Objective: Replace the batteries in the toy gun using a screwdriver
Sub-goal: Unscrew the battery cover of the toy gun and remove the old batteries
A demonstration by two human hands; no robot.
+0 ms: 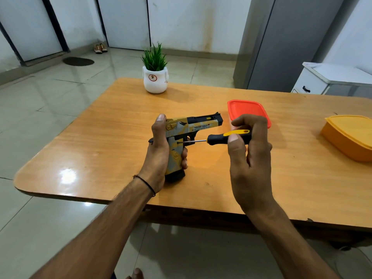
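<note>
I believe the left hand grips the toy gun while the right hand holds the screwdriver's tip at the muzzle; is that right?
Not quite. The head view shows the screwdriver tip at the grip of the toy gun, not the muzzle. The left hand does grip the gun, and the right hand holds the screwdriver.

A home room: tiled floor (60, 101), shoes (100, 48) by the door (potted plant (155, 73) on table (120, 121)).
</note>
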